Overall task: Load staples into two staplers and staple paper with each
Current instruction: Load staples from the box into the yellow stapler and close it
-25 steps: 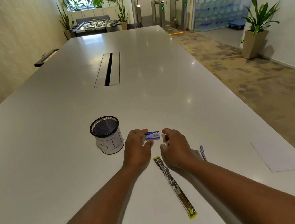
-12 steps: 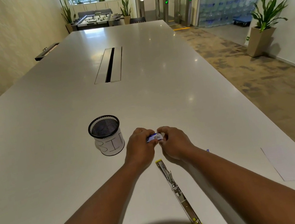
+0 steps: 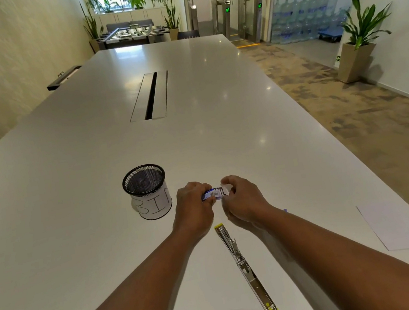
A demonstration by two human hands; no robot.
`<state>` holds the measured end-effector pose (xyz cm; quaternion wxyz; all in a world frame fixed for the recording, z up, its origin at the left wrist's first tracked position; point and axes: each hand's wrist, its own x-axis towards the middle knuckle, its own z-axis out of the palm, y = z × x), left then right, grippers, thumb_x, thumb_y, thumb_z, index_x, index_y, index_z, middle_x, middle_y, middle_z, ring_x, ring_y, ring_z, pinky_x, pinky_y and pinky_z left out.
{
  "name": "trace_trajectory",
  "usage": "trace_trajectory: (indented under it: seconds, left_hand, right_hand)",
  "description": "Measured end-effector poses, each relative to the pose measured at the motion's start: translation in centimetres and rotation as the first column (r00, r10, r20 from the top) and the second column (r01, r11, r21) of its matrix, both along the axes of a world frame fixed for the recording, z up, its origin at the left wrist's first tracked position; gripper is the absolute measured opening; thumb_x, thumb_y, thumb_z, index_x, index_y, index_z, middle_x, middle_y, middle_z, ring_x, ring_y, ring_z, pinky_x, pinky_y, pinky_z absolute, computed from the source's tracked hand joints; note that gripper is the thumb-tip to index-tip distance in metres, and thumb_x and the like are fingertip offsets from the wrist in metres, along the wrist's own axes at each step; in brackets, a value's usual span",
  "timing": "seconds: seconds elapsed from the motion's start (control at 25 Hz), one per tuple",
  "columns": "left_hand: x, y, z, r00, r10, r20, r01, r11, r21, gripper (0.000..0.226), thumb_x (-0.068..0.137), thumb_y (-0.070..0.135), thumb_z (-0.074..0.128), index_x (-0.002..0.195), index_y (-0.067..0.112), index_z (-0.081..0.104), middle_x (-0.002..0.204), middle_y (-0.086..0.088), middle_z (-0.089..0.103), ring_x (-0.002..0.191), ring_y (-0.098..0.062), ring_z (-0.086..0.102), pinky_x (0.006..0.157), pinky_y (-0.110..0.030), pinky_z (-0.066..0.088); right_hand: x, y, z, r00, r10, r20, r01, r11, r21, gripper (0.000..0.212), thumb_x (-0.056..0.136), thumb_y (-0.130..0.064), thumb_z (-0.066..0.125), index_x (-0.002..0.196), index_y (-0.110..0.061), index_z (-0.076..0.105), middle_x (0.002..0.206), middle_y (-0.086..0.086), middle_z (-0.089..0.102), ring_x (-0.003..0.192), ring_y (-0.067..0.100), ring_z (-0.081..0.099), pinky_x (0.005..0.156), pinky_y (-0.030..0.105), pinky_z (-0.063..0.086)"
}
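White table [image 3: 71, 204] held everything. Left hand [image 3: 193, 208] and right hand [image 3: 243, 199] both pinched staple box [image 3: 212, 194] just above yellow stapler [image 3: 243, 264], lying opened flat; paper [image 3: 391, 226] well right.

Both bare forearms extend forward from the lower corners of the view and converge toward the middle. Left hand [image 3: 193, 208]: back of the hand up, fingers curled inward toward the right, thumb and fingertips pinched together. Right hand [image 3: 243, 198]: back up, fingers curled toward the left, index finger and thumb raised and pinched. The two hands sit just beside each other, fingertips nearly meeting.
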<state>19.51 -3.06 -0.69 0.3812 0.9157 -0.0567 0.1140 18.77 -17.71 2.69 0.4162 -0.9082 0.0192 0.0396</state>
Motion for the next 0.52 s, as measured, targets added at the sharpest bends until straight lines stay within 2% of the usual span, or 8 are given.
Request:
trace_trajectory:
  seconds: [0.08, 0.16, 0.24, 0.36, 0.52]
  left_hand:
    - [0.06, 0.04, -0.04, 1.0, -0.001, 0.003, 0.001, 1.0, -0.009, 0.018, 0.091, 0.015, 0.071, 0.108, 0.018, 0.073, 0.1, 0.008, 0.057, 0.101, -0.018, 0.055, 0.081, -0.03, 0.047]
    - [0.11, 0.02, -0.1, 1.0, 0.003, 0.005, -0.003, 1.0, -0.006, 0.019, 0.09, 0.014, 0.071, 0.109, 0.017, 0.073, 0.102, 0.006, 0.06, 0.1, -0.018, 0.056, 0.081, -0.029, 0.046]
    - [0.13, -0.02, -0.15, 1.0, 0.004, 0.004, -0.004, 1.0, -0.006, 0.02, 0.09, 0.014, 0.071, 0.11, 0.016, 0.073, 0.104, 0.003, 0.062, 0.099, -0.019, 0.057, 0.08, -0.029, 0.047]
    - [0.07, -0.04, -0.08, 1.0, 0.005, -0.005, -0.005, 1.0, -0.011, 0.02, 0.091, 0.015, 0.07, 0.11, 0.016, 0.073, 0.104, 0.004, 0.061, 0.101, -0.019, 0.056, 0.083, -0.032, 0.05]
    - [0.1, 0.07, -0.18, 1.0, -0.004, 0.002, 0.004, 1.0, -0.011, 0.019, 0.091, 0.014, 0.07, 0.109, 0.018, 0.073, 0.101, 0.01, 0.057, 0.101, -0.019, 0.056, 0.084, -0.035, 0.051]
  right_hand:
    - [-0.11, -0.04, 0.05, 1.0, -0.029, 0.008, 0.028, 0.997, 0.073, 0.036, 0.095, -0.015, 0.059, 0.131, -0.018, 0.058, 0.124, 0.005, 0.066, 0.108, 0.023, 0.064, 0.096, 0.039, 0.053]
    - [-0.11, 0.03, -0.03, 0.997, -0.079, 0.015, 0.077, 0.991, 0.108, 0.024, 0.095, -0.009, 0.051, 0.116, -0.017, 0.058, 0.104, 0.006, 0.068, 0.083, 0.021, 0.063, 0.076, 0.039, 0.054]
    - [-0.13, 0.18, -0.09, 0.991, -0.127, 0.031, 0.122, 0.985, 0.12, 0.019, 0.094, -0.003, 0.043, 0.104, -0.013, 0.056, 0.086, 0.004, 0.063, 0.067, 0.02, 0.056, 0.063, 0.038, 0.049]
    - [-0.01, 0.42, -0.13, 0.986, -0.16, 0.045, 0.155, 0.983, 0.096, 0.022, 0.092, -0.002, 0.041, 0.092, -0.009, 0.061, 0.08, 0.002, 0.062, 0.071, 0.021, 0.056, 0.065, 0.038, 0.049]
    - [0.19, 0.48, -0.22, 0.983, -0.179, 0.025, 0.176, 0.98, 0.097, 0.014, 0.092, -0.017, 0.055, 0.089, -0.01, 0.066, 0.083, 0.003, 0.069, 0.074, 0.018, 0.06, 0.063, 0.031, 0.046]
